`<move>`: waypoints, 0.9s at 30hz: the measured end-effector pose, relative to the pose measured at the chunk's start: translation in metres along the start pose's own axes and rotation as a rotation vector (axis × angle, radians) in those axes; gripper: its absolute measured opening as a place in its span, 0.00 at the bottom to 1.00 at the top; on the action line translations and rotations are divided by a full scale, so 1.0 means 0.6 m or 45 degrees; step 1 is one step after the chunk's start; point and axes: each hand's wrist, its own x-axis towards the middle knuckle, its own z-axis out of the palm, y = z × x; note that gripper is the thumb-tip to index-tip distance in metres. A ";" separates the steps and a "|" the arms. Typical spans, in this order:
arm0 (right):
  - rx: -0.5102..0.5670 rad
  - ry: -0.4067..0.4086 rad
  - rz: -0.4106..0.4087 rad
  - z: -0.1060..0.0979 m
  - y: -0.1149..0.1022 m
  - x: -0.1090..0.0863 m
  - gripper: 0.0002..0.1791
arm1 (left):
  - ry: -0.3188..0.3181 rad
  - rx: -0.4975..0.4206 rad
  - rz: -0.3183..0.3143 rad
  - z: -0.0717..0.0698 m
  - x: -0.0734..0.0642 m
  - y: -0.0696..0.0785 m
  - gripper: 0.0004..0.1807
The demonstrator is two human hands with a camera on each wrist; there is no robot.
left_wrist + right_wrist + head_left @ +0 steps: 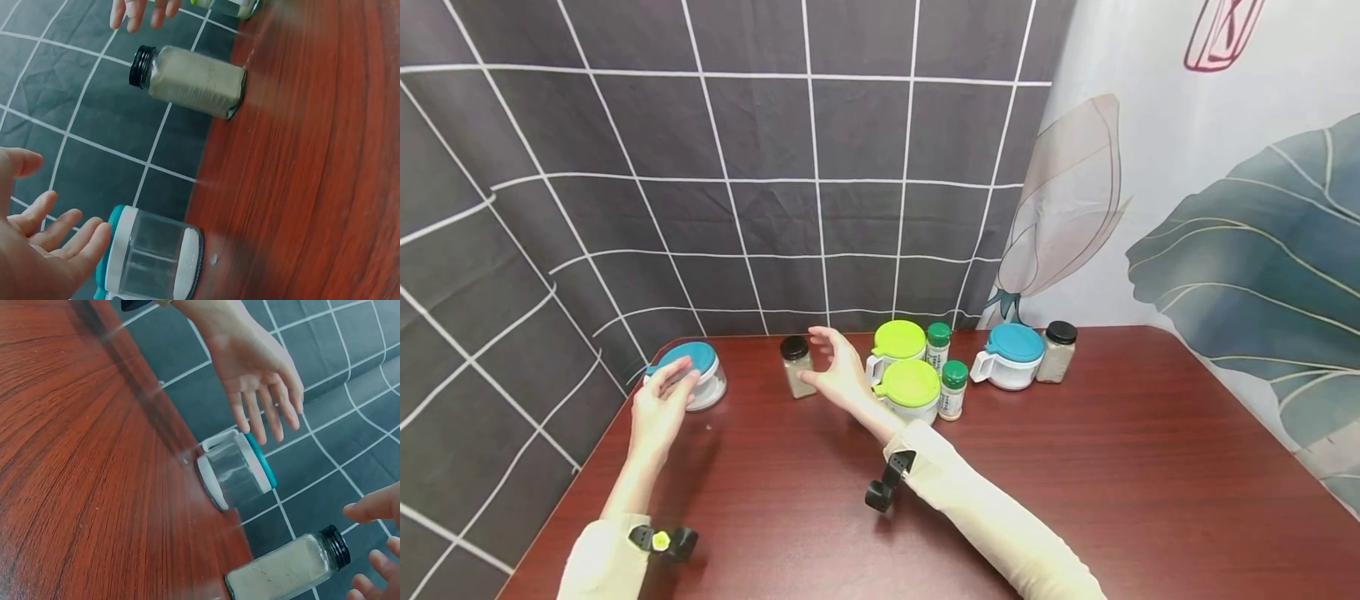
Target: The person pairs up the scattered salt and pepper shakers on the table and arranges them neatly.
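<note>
My left hand (657,414) is held at a blue-lidded clear seasoning jar (703,380) at the table's left end. Its relaxed fingers overlap the lid in the head view, and white contents lie low in the jar (232,475) in the right wrist view. To the right stands a square glass bottle (799,377) with a black cap, filled with pale powder. My right hand (844,377) is beside this bottle, thumb and fingers spread apart around its right side. In the right wrist view, the thumb and fingers stand off the bottle's cap (336,547), holding nothing.
Behind my right wrist stand two green-lidded jars (912,383) and two green-capped shakers (952,392). Farther right are another blue-lidded jar (1013,354) and a black-capped bottle (1057,353). A dark gridded cloth (760,208) hangs along the red-brown table's (1112,467) back and left edges.
</note>
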 end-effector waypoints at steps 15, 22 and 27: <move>-0.018 0.004 0.009 0.007 0.000 0.008 0.35 | 0.103 0.021 -0.030 -0.016 0.021 0.002 0.25; -0.048 0.014 0.015 0.014 0.006 0.011 0.37 | 0.150 0.034 -0.050 -0.024 0.028 -0.004 0.25; -0.058 0.015 0.030 0.021 0.013 0.014 0.38 | 0.169 -0.018 -0.055 -0.027 0.034 -0.004 0.24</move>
